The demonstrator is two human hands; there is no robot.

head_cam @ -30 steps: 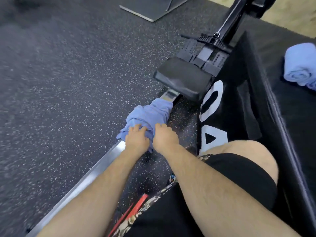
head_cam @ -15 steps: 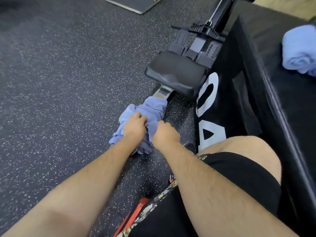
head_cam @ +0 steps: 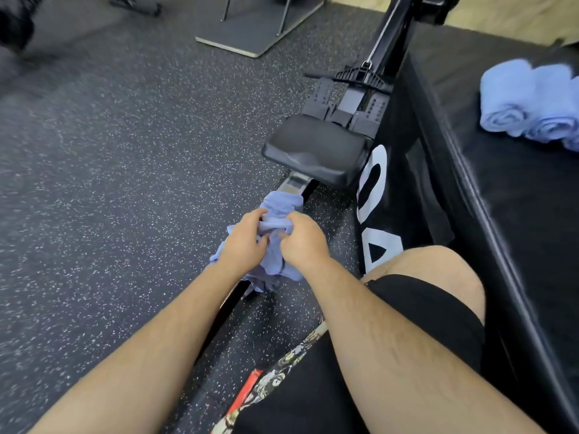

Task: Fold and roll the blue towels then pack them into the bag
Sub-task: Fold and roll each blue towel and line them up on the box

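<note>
A crumpled blue towel lies bunched over the metal rail of a rowing machine, low in the middle of the view. My left hand grips its left side and my right hand grips its right side, fingers curled into the cloth. Loose folds hang below my wrists. At the far right, rolled blue towels lie side by side on a black padded box. No bag is visible.
The rower's black seat sits on the rail just beyond the towel, with footrests behind it. Speckled rubber floor spreads to the left. A grey base plate lies at the top. My knee is at the right.
Both hands have gone from pressing on the towel to bunching it up between them, lifting it a little off the rail. The view has tilted, so more of the rolled towels shows.
</note>
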